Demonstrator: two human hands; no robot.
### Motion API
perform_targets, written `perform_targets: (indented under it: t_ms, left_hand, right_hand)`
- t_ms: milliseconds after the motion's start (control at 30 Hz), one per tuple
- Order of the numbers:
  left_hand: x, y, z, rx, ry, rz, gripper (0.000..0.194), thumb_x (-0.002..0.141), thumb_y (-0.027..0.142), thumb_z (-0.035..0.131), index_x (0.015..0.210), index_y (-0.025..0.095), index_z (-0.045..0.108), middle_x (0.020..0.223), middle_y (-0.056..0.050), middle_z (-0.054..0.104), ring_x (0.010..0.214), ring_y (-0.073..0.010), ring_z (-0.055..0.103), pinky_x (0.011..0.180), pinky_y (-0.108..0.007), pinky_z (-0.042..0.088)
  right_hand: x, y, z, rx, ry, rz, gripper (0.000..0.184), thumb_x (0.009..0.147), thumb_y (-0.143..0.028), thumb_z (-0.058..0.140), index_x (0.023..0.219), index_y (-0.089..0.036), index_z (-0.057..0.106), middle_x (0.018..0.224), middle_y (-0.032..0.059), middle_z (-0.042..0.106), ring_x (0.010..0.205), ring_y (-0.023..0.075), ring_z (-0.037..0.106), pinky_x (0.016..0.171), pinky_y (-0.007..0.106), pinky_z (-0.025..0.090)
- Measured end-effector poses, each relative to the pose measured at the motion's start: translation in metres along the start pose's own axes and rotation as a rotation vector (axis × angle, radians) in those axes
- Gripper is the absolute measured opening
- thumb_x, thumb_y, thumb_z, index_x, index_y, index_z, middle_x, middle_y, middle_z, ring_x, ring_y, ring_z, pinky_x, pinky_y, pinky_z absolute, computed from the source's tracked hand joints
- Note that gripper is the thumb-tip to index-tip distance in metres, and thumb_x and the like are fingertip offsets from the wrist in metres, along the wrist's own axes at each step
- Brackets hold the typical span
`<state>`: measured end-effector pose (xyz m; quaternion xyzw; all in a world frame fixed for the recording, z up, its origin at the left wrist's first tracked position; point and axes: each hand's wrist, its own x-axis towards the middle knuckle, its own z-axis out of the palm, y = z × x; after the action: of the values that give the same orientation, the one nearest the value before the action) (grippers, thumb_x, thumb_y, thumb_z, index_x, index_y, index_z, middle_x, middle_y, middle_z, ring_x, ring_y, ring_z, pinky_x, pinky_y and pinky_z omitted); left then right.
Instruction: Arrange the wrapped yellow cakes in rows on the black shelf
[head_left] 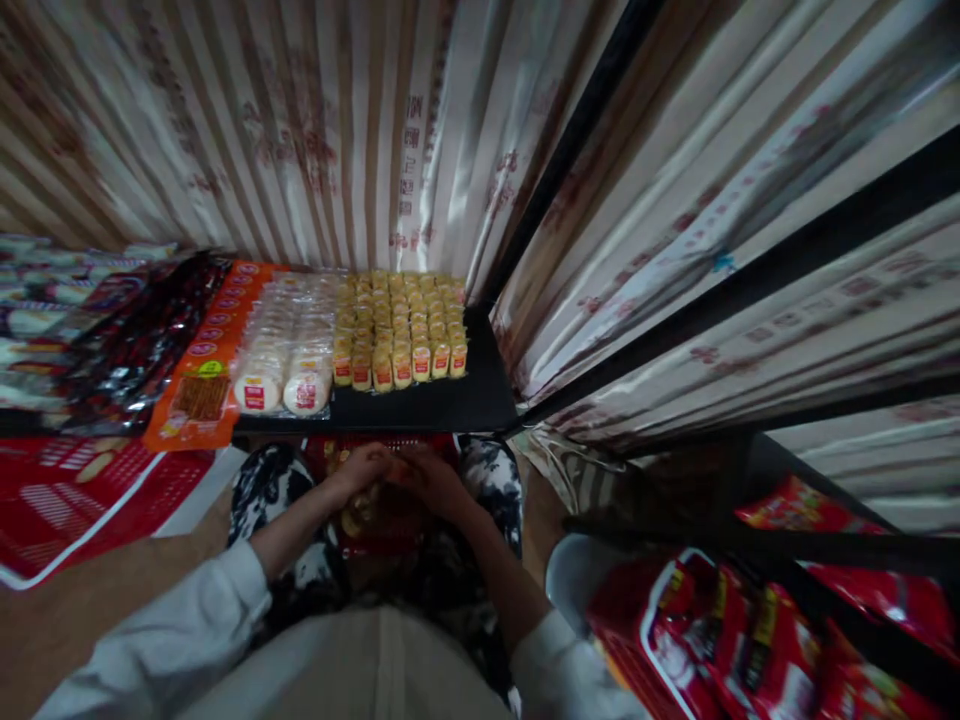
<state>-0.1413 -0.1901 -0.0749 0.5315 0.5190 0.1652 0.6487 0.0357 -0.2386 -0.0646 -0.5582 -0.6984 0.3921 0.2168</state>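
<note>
Left hand (367, 466) and right hand (436, 482) close together over red basket (384, 546); grip on anything cannot be told, blurred. Yellow-wrapped snacks (358, 515) lie inside, beneath the hands. Beyond, yellow packets (401, 335) stand in rows on black shelf (489, 375).

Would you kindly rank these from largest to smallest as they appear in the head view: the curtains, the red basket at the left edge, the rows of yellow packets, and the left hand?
1. Curtains
2. Red basket, partly cut off by the picture edge
3. Rows of yellow packets
4. Left hand
</note>
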Motion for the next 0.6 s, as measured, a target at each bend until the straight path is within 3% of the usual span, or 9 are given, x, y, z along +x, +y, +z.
perform_targets:
  t_ms: [100,233,467,600]
  left_hand:
    - [-0.006,0.026,0.000,-0.066,0.032,0.006,0.028,0.069,0.036,0.057,0.089,0.015,0.059,0.064,0.003,0.057,0.049,-0.0078,0.048,0.044,-0.019,0.035]
    - [-0.005,0.064,0.004,-0.042,0.006,0.097,0.039,0.068,0.040,0.061,0.098,0.014,0.057,0.059,0.005,0.054,0.048,-0.0081,0.047,0.046,-0.020,0.037]
    - [0.034,0.121,0.008,0.128,-0.038,0.327,0.041,0.069,0.030,0.062,0.106,0.013,0.057,0.074,0.001,0.061,0.061,-0.0103,0.055,0.058,-0.023,0.045]
    - [0.061,0.171,0.013,0.324,0.038,0.411,0.035,0.072,0.024,0.058,0.106,0.014,0.061,0.085,-0.003,0.066,0.073,-0.0137,0.060,0.069,-0.025,0.048]
  right_hand:
    - [-0.006,-0.008,-0.012,0.002,0.080,0.001,0.047,0.078,-0.022,0.063,0.124,-0.018,0.054,0.119,0.0114,0.061,0.110,0.0235,0.056,0.097,0.039,0.042]
    - [-0.009,-0.016,-0.030,-0.013,0.174,-0.024,0.046,0.079,-0.026,0.061,0.123,-0.018,0.054,0.112,0.0104,0.064,0.101,0.0226,0.060,0.090,0.037,0.047]
    - [0.011,-0.019,-0.069,-0.011,0.455,-0.089,0.043,0.079,-0.024,0.057,0.122,-0.017,0.055,0.112,0.0106,0.063,0.102,0.0218,0.060,0.092,0.037,0.047]
    - [0.037,-0.017,-0.101,-0.044,0.627,-0.114,0.044,0.078,-0.027,0.058,0.121,-0.017,0.056,0.113,0.0113,0.062,0.105,0.0230,0.058,0.093,0.037,0.047]
